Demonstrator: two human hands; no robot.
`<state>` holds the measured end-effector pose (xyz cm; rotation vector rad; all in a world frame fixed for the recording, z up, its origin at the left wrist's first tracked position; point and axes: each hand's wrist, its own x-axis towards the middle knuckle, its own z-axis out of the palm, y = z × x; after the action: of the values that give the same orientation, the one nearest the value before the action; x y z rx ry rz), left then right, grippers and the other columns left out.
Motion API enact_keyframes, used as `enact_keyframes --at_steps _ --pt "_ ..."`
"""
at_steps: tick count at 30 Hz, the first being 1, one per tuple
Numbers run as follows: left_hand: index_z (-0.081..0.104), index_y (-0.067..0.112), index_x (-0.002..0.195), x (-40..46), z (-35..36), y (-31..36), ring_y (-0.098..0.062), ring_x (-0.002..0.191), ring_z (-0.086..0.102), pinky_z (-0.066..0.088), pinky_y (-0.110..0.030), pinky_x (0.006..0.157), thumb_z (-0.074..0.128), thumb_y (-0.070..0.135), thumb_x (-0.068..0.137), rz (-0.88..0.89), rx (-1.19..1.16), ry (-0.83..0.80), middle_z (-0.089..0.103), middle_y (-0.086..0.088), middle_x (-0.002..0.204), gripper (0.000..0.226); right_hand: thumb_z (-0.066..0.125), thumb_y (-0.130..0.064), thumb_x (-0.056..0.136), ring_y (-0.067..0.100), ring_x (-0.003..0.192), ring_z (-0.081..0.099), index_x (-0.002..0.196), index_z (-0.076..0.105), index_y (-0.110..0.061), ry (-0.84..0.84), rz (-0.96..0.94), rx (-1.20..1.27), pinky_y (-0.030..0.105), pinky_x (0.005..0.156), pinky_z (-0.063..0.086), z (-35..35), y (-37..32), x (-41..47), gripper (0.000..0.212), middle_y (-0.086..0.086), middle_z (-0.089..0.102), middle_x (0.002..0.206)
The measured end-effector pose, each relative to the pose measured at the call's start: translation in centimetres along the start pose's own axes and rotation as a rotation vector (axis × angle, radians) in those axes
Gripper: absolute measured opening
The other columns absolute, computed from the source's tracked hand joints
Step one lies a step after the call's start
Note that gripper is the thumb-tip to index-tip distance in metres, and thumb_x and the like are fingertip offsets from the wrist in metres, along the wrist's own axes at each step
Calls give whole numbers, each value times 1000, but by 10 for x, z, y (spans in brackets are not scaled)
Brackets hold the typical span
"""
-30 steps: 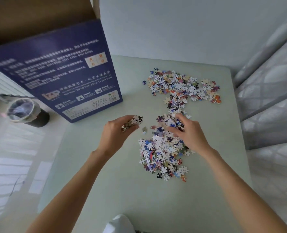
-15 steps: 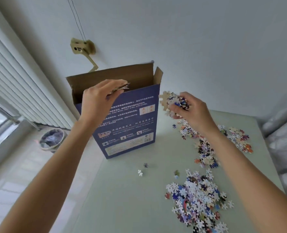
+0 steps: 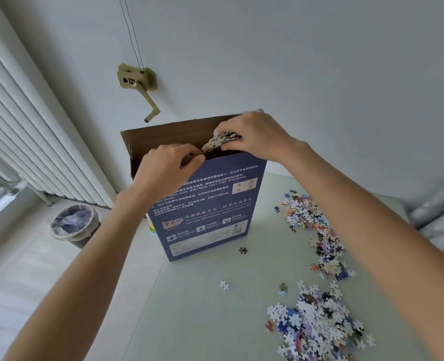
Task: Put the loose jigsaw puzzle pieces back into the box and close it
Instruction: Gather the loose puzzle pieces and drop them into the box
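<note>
Grip, right hand [image 3: 254, 138]: fingers curled round a clump of jigsaw pieces [image 3: 219, 141], held over the open mouth of the box [image 3: 208, 204], touching or just above its front rim.

Grip, left hand [image 3: 167, 168]: fingers curled at the same rim, beside the clump; whether they pinch pieces or the cardboard edge cannot be told.

Box: blue, printed, standing upright on its narrow end near the worktop's left edge, brown top flap [image 3: 163, 134] raised behind the hands.

Pieces outstanding: one long scatter [image 3: 317, 230] to the right of the box, one dense heap [image 3: 317, 327] nearer the onlooker, and strays between, among them a dark piece [image 3: 243, 250] just before the box and a white one [image 3: 224, 285] further out. Most of the task appears undone.

Hazards, judged: the mouth is narrow and the clump wide, so pieces may catch the rim and fall outside. The tall box could tip if pressed at the top. It stands close to the worktop edge, so spills may reach the floor.

Surface: pale green worktop [image 3: 202, 321].

Room: white wall with a brass crank fitting [image 3: 137, 82] and cords, slatted blinds [image 3: 20, 126] at left, a lined waste bin [image 3: 72, 226] on the floor.
</note>
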<state>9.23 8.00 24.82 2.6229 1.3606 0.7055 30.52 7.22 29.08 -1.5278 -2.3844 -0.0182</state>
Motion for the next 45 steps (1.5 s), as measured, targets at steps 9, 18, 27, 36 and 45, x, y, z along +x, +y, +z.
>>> enact_keyframes --at_steps 9,18,27,36,45 --pt "68 24 104 -12 2 -8 -16 81 63 54 -33 66 61 28 89 53 -71 69 67 3 96 18 67 -40 82 13 79 57 109 64 -21 -50 26 5 18 54 27 7 -5 8 33 -2 65 95" --pt "68 27 101 -16 1 -5 -8 76 61 54 -31 63 62 27 87 66 -45 144 67 9 89 15 53 -41 91 13 91 61 101 70 -24 75 79 33 24 62 31 15 -9 -3 26 -6 70 100" --pt "68 23 105 -20 2 0 -15 80 64 55 -33 63 59 25 89 69 -15 184 69 4 92 18 67 -17 84 14 90 64 98 72 -12 266 181 212 22 79 48 24 -17 -13 15 4 71 99" --pt "66 21 106 -32 8 9 -18 83 63 48 -28 56 57 24 90 100 89 314 69 3 95 18 60 -30 89 17 93 63 105 69 -13 332 195 118 27 74 48 34 -22 -25 24 2 70 102" --pt "68 16 105 -43 20 33 -20 94 61 45 -23 70 54 22 91 240 65 437 69 -2 100 20 61 -23 89 15 73 63 94 69 -9 569 220 119 24 60 51 45 -23 -116 17 3 71 84"
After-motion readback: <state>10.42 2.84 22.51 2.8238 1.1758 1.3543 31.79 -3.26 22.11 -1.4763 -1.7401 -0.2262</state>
